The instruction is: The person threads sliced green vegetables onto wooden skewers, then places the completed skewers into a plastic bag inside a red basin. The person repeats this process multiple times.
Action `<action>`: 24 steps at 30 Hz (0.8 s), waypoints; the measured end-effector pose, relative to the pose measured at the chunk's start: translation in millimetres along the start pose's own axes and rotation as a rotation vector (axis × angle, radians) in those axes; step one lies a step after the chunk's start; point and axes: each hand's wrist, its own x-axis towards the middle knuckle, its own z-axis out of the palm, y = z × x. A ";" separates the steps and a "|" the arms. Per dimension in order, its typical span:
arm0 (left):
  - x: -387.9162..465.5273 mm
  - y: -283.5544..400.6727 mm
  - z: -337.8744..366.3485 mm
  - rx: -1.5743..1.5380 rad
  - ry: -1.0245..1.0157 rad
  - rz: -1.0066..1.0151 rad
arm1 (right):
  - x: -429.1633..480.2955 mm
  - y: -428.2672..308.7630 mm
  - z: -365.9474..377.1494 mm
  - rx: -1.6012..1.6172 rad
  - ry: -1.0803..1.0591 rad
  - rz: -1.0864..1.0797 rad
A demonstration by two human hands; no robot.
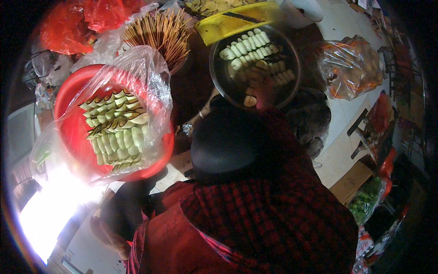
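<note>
My right hand [261, 87] reaches into a round metal bowl [297, 65] and is dim and blurred. A pale round vegetable slice [250, 100] lies by its fingers; whether they grip it cannot be told. Rows of pale vegetable slices [246, 44] lie in the bowl. Low on the left, my left hand [104, 233] sits beside a dark knee, its fingers apart, apparently with nothing in them. A red plastic basin [66, 89], partly covered by a clear plastic bag [155, 82], holds several rows of overlapping pale green, dark-edged vegetable slices [118, 126].
A bundle of thin wooden skewers [159, 36] stands behind the basin. A yellow vegetable slicer [236, 20] lies across the bowl's far side, near yellowish slices [212, 6] and a white bucket [303, 13]. On the right are a filled clear bag [352, 68] and cardboard [352, 181].
</note>
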 end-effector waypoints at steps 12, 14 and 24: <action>4.0 -16.1 -2.4 0.210 0.031 0.022 | 41.0 12.6 -72.7 -0.439 0.052 -0.432; 17.8 -4.1 -7.2 0.059 0.091 -0.268 | 49.3 22.9 -66.7 -0.453 0.056 -0.380; -0.4 -9.4 -2.5 0.061 0.024 -0.021 | 8.3 -4.8 -53.1 -0.251 0.081 -0.245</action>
